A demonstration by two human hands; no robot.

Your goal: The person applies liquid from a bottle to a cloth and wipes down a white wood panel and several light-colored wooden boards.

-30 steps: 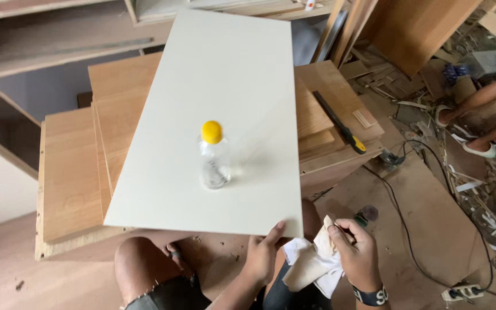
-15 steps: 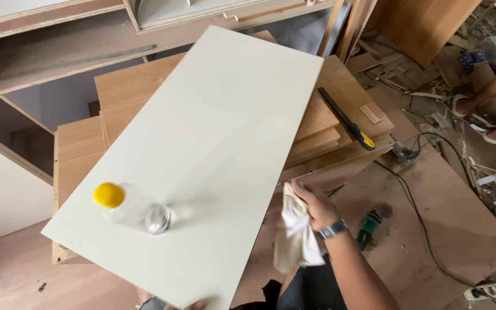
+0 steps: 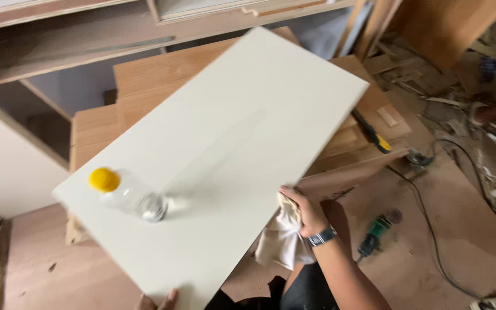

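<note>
Wiping looks underway: the right hand (image 3: 306, 213), closed round a white rag (image 3: 279, 244), presses it on the white laminate panel (image 3: 225, 155)'s near edge, while only the left hand (image 3: 159, 299)'s fingertips show, steadying the panel's corner, grip unclear; next, sweeping toward the yellow-capped clear bottle (image 3: 126, 194) standing left of the rag means working around it.

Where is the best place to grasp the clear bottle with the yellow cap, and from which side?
Probably round its clear body, below the yellow cap, coming from above: the bottle stands free on the white panel, with open space around it.
</note>
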